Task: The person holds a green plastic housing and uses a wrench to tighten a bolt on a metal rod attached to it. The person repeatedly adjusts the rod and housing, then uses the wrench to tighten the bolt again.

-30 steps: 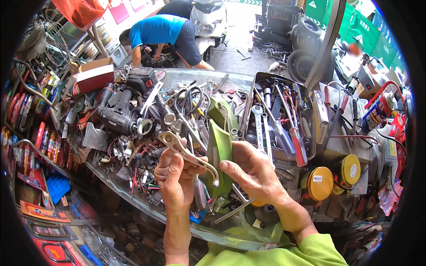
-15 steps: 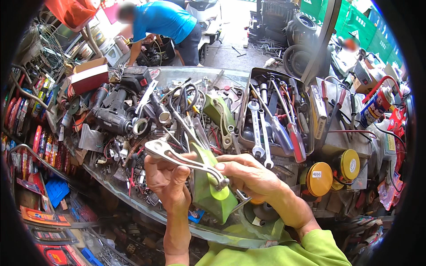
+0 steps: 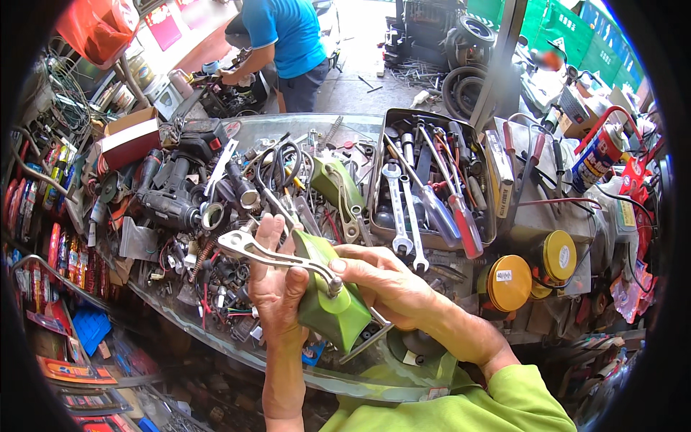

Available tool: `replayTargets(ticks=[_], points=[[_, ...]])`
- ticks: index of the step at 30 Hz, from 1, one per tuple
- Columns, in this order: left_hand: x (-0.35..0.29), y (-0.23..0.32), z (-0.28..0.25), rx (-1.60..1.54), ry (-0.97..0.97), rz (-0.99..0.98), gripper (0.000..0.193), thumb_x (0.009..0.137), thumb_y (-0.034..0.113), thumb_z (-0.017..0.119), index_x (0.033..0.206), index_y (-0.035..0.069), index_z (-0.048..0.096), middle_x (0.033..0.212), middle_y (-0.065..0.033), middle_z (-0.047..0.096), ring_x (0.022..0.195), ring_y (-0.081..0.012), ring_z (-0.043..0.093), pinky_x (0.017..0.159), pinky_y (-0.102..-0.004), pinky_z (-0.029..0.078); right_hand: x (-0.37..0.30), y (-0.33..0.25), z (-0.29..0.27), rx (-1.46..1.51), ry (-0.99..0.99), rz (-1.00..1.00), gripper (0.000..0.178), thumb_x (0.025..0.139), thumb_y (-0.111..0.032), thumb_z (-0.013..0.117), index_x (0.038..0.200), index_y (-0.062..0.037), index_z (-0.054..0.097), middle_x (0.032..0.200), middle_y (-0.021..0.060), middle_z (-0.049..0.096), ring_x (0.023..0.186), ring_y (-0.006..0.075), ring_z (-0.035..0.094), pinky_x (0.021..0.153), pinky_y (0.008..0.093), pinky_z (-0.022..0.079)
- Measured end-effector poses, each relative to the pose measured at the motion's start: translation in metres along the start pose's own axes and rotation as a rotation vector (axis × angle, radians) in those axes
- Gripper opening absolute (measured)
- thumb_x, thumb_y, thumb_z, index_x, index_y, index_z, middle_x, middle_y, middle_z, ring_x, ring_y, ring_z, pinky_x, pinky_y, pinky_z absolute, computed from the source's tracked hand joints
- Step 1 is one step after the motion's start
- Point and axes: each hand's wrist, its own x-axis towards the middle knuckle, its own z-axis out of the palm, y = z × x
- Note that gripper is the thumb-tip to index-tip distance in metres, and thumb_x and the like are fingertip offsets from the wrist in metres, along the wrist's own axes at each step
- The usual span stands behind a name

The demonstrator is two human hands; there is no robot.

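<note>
My right hand [image 3: 385,281] grips a green plastic hand guard [image 3: 335,313] with its thumb pressed near the ball-shaped end of the silver metal bracket [image 3: 277,257]. The bracket runs across the guard and juts out to the left, its wide end having holes. A thin metal bar sticks out below the guard. My left hand [image 3: 276,288] is open behind the bracket, palm up and fingers stretched out, with the thumb beside the guard. On the glass-topped bench lies a similar green guard with its own bracket [image 3: 345,191].
A metal tray [image 3: 432,248] holds screwdrivers, spanners and sockets. Cordless drills [image 3: 173,205] and loose small parts crowd the left of the bench. Yellow-lidded jars [image 3: 507,283] and a spray can [image 3: 597,157] are at right. A person in a blue shirt [image 3: 294,36] works beyond the bench.
My left fingers have straightened from a curled pose. The guard has tilted slightly in my right hand. The person in blue has risen and shifted to the right.
</note>
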Motion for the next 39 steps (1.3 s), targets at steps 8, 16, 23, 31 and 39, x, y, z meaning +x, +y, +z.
replayTargets(ticks=[8,16,23,31,39], points=[[-0.002,0.004,0.008,-0.384,-0.161,-0.328,0.102,0.086,0.037,0.072,0.154,0.017,-0.002,0.139,-0.0207,0.042,0.124,-0.028,0.048,0.103,-0.0389,0.042,-0.007,-0.008,0.004,-0.115,0.048,-0.257,0.051,0.092,-0.018,0.065,0.133,0.0058,0.046,0.118,0.0115,0.061,0.103,0.013,0.059,0.092,0.029,0.048],[-0.007,0.004,0.006,-0.263,-0.096,-0.285,0.093,0.085,0.061,0.059,0.149,0.004,0.022,0.143,-0.0211,0.039,0.13,-0.0327,0.044,0.11,-0.0446,0.034,-0.005,0.006,0.006,-0.396,-0.028,-0.374,0.052,0.092,-0.017,0.066,0.135,0.0001,0.042,0.114,0.0073,0.063,0.099,0.0097,0.06,0.082,0.0254,0.051],[0.0,0.006,0.001,-0.484,-0.185,-0.259,0.095,0.079,0.034,0.075,0.151,0.011,0.018,0.14,-0.0184,0.044,0.126,-0.0358,0.048,0.104,-0.0486,0.042,-0.009,0.003,0.009,-1.014,0.274,-0.639,0.056,0.082,-0.029,0.077,0.124,-0.0015,0.052,0.072,0.0063,0.065,0.055,0.009,0.059,0.049,0.0248,0.048],[0.009,0.017,-0.008,-0.304,-0.099,-0.073,0.096,0.071,0.019,0.081,0.148,0.006,0.026,0.141,-0.0176,0.041,0.122,-0.0342,0.051,0.089,-0.0432,0.052,-0.011,0.007,0.01,-1.136,0.312,-0.863,0.053,0.078,-0.013,0.079,0.125,-0.004,0.056,0.073,0.0034,0.066,0.044,0.0069,0.052,0.041,0.0233,0.042],[0.026,0.013,-0.058,-1.099,0.022,-0.107,0.071,0.087,0.019,0.07,0.145,0.005,0.031,0.147,-0.0227,0.033,0.124,-0.0307,0.046,0.095,-0.0403,0.045,-0.006,0.011,-0.001,-1.731,0.263,-0.464,0.026,0.089,-0.027,0.063,0.099,-0.0035,0.059,0.084,0.0113,0.056,0.067,0.0315,0.063,0.056,0.0423,0.047]])
